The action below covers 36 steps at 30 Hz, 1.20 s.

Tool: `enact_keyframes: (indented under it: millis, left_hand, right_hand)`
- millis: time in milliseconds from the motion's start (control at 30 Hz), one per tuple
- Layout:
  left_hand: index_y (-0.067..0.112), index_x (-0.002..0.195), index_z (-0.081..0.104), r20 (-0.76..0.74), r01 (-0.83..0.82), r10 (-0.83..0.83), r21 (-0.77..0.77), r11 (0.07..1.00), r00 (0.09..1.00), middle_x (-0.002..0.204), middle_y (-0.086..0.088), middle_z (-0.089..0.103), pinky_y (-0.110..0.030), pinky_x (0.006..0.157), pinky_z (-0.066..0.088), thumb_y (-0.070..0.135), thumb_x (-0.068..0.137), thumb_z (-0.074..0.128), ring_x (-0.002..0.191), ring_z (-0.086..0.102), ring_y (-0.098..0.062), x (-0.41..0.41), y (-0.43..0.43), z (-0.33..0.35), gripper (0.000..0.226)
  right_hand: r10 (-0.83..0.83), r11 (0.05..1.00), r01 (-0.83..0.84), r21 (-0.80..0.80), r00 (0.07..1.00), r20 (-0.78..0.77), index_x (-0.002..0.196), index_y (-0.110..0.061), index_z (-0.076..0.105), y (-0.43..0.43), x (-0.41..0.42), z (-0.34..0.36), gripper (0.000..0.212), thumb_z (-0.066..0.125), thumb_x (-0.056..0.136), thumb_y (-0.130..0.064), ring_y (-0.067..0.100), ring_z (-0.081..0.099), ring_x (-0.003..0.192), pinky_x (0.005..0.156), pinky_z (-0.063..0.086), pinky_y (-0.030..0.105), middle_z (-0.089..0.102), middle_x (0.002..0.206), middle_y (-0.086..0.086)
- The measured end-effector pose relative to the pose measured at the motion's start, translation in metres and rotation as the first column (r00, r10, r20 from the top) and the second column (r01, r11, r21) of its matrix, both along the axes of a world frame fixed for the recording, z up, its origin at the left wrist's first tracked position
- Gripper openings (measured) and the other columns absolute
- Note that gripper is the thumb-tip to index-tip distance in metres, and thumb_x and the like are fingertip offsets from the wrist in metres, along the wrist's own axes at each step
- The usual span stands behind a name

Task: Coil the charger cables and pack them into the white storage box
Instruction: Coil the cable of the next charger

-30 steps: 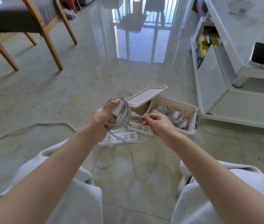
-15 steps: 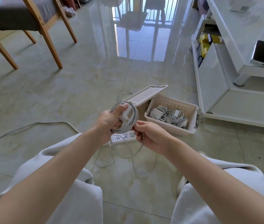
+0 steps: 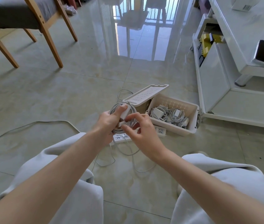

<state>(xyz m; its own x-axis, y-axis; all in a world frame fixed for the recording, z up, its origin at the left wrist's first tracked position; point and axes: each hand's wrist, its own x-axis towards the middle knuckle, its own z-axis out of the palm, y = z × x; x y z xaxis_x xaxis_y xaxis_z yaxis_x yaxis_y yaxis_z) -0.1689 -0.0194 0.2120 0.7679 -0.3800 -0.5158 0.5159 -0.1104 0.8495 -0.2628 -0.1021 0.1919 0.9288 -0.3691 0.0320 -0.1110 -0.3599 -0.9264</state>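
The floor [image 3: 95,81] is glossy, reflective tile. The storage box [image 3: 173,129] is white matt plastic. The coiled cable [image 3: 113,108] has a smooth sheath. The chair legs [image 3: 50,39] are wood; the trousers [image 3: 73,199] are matt cloth.

Two hands [image 3: 107,125] [image 3: 144,131], one coiled cable [image 3: 114,107], one white storage box [image 3: 171,128], two power strips [image 3: 120,137] [image 3: 160,131], one wooden chair [image 3: 47,34].

Home living room, glossy tiled floor [image 3: 79,88], wooden chair [image 3: 43,28] with grey cushion, white TV stand [image 3: 217,81], balcony railing mirrored in the tiles, person sitting on floor
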Motion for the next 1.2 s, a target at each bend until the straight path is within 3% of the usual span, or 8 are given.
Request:
enact_keyframes:
  millis: [233,367,500,700,867,967,1033,1200]
  left_hand:
    - [-0.002,0.102,0.060,0.011,-0.030,0.030,0.029,0.999,1.000,0.075,-0.014,0.063,-0.022,0.044,0.049,0.032,0.085,0.066,0.054,0.063,-0.020,-0.003,0.001,-0.004,0.038]
    - [0.001,0.094,0.061,0.036,-0.052,0.050,0.061,0.997,0.998,0.074,-0.014,0.063,-0.024,0.047,0.052,0.031,0.085,0.066,0.060,0.062,-0.023,-0.005,0.002,-0.004,0.032]
    - [0.001,0.092,0.061,0.027,-0.046,0.044,0.059,0.997,0.999,0.075,-0.015,0.063,-0.028,0.054,0.054,0.031,0.085,0.066,0.062,0.062,-0.024,-0.008,0.002,-0.004,0.031]
    - [0.003,0.089,0.062,0.005,0.003,-0.003,0.023,1.000,1.000,0.074,-0.014,0.065,-0.025,0.049,0.054,0.031,0.086,0.064,0.056,0.065,-0.020,-0.007,-0.001,0.001,0.028]
    - [0.000,0.097,0.062,0.008,0.036,-0.036,0.052,0.998,0.999,0.080,-0.017,0.066,-0.027,0.052,0.055,0.031,0.085,0.066,0.065,0.065,-0.026,-0.006,-0.001,0.000,0.033]
    - [-0.002,0.098,0.063,0.023,0.021,-0.023,0.082,0.996,0.999,0.075,-0.016,0.064,-0.026,0.048,0.051,0.030,0.084,0.068,0.060,0.063,-0.024,-0.008,-0.001,-0.003,0.035]
    - [-0.001,0.097,0.065,0.050,0.032,-0.037,0.111,0.993,0.998,0.073,-0.014,0.065,-0.024,0.046,0.050,0.027,0.083,0.070,0.056,0.063,-0.021,-0.013,0.001,-0.007,0.032]
    - [0.002,0.092,0.066,0.083,0.091,-0.103,0.129,0.987,0.991,0.074,-0.013,0.067,-0.025,0.050,0.051,0.027,0.080,0.072,0.059,0.064,-0.021,-0.015,0.004,-0.010,0.028]
  right_hand:
    - [0.026,0.994,-0.039,-0.103,0.992,-0.125,0.098,-0.027,0.064,-0.008,0.002,0.009,0.017,0.066,0.083,-0.034,0.008,0.052,0.072,0.067,0.040,0.006,0.046,0.100,0.001]
    - [0.120,0.973,-0.160,-0.168,0.967,-0.225,0.106,-0.030,0.064,-0.015,0.002,0.010,0.024,0.061,0.085,-0.041,-0.001,0.041,0.068,0.074,0.035,0.016,0.044,0.102,0.000]
    - [0.183,0.969,-0.222,-0.109,0.940,-0.288,0.101,-0.032,0.062,-0.018,0.003,0.015,0.020,0.061,0.085,-0.043,0.009,0.049,0.081,0.081,0.041,0.022,0.043,0.107,0.002]
    - [0.210,0.978,-0.202,0.057,0.932,-0.294,0.090,-0.029,0.058,-0.020,0.002,0.023,0.015,0.064,0.084,-0.042,0.013,0.050,0.102,0.086,0.038,0.021,0.043,0.113,0.002]
    - [0.152,0.984,-0.119,0.135,0.951,-0.270,0.086,-0.026,0.059,-0.017,-0.001,0.023,0.012,0.066,0.083,-0.036,0.006,0.051,0.091,0.068,0.036,0.008,0.046,0.113,0.002]
    - [0.186,0.975,-0.215,-0.055,0.929,-0.321,0.091,-0.028,0.062,-0.019,-0.001,0.022,0.015,0.064,0.083,-0.041,0.009,0.053,0.088,0.068,0.035,0.007,0.051,0.105,0.000]
    - [0.255,0.946,-0.312,-0.089,0.885,-0.391,0.094,-0.029,0.066,-0.021,-0.002,0.021,0.017,0.062,0.085,-0.043,0.006,0.051,0.072,0.061,0.037,0.013,0.054,0.087,-0.008]
    - [0.300,0.954,-0.274,0.124,0.856,-0.421,0.093,-0.028,0.064,-0.019,-0.007,0.021,0.010,0.059,0.089,-0.037,-0.002,0.045,0.055,0.051,0.033,0.010,0.053,0.063,-0.017]
